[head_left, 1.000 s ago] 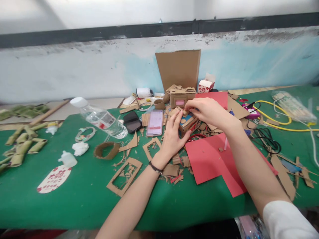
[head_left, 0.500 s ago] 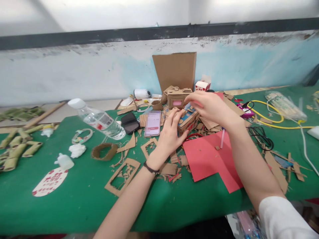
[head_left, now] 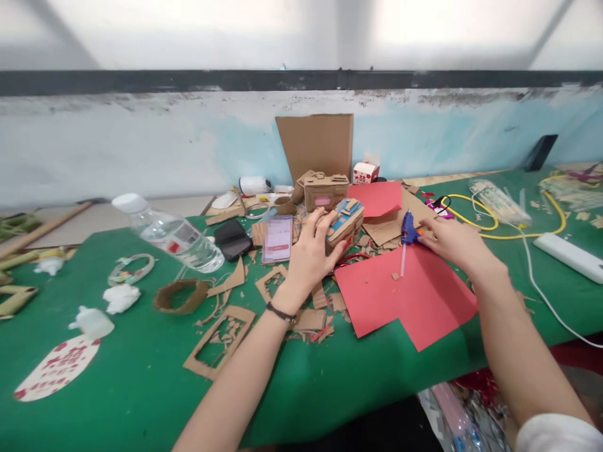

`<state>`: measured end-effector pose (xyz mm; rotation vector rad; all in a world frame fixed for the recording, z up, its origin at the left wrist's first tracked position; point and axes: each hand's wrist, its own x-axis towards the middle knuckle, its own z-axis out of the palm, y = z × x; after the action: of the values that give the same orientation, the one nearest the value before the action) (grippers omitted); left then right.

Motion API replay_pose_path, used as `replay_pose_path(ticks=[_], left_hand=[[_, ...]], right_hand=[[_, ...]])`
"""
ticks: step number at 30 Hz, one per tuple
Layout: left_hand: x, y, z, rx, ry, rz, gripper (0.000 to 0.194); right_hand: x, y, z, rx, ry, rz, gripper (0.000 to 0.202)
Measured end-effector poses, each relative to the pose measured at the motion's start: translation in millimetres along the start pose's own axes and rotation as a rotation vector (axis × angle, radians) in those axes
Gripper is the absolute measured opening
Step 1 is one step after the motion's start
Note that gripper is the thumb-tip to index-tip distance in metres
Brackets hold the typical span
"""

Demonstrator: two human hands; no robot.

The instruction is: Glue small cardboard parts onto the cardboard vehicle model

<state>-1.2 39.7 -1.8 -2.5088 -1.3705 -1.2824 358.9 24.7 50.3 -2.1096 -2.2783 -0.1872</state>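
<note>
The cardboard box (head_left: 351, 221) touches the left hand (head_left: 308, 254).

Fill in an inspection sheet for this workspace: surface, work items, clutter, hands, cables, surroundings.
Surface: green table cover, dry-looking where bare.
Work items: blue-topped cardboard box; blue glue gun at the far part of the near red sheet.
Clutter: cardboard scraps, water bottle, phone.
Hands: left hand against the box, fingers spread; right hand at the glue gun, grip unclear.
Cables: yellow cable and white cable on the right.
Surroundings: stained white-and-blue wall behind; cardboard panel standing before it.
</note>
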Motion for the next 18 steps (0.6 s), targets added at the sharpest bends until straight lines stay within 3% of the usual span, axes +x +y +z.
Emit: replay_pose_path(ticks=[3, 7, 13, 18], left_hand=[[-2.8, 0.0, 6.1, -0.011, 0.047, 0.002, 0.064], [-6.1, -1.5, 13.4, -0.049, 0.098, 0.008, 0.066], [-7.1, -4.4, 17.3, -0.075, 0.119, 0.028, 0.067], [-7.4, -4.0, 18.1, -0.098, 0.116, 0.016, 0.066]], right_hand=[[-8.9, 8.0, 30.8, -0.044, -0.016, 0.011, 0.048], [-7.4, 5.3, 48.8, -0.008, -0.013, -0.003, 0.049], [-2.6, 4.2, 52.9, -0.008, 0.003, 0.017, 0.044], [-8.7, 8.9, 46.0, 0.023, 0.096, 0.096, 0.048]])
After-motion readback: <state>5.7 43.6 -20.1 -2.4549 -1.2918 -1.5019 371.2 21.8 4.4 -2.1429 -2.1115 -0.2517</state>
